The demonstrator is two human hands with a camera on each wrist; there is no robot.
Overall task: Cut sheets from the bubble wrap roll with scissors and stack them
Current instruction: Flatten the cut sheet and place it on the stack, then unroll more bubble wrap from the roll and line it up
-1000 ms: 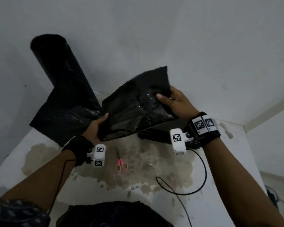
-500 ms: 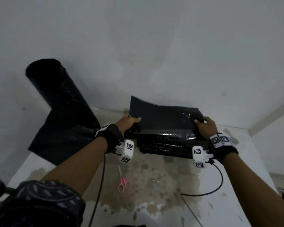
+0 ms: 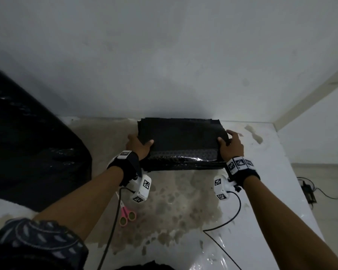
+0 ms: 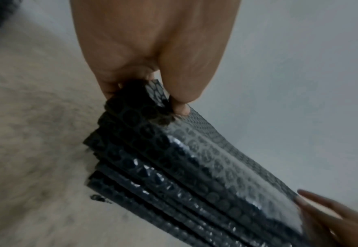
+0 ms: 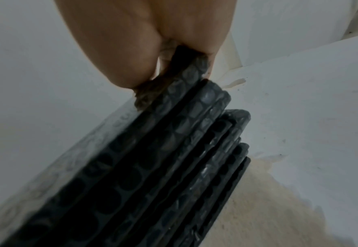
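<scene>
Your left hand (image 3: 139,146) and right hand (image 3: 230,146) each pinch an end of the top black bubble-wrap sheet (image 3: 180,138), lying on the stack of black sheets (image 3: 181,164).

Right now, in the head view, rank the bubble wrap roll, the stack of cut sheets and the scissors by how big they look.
1. bubble wrap roll, largest, though cut off by the left edge.
2. stack of cut sheets, held at its ends by the left hand and right hand.
3. scissors, smallest and partly hidden.

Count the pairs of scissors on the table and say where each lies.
1. The pink-handled scissors lie on the stained table near the person, under the left forearm, which hides part of them; more could be hidden under the bubble wrap.
</scene>
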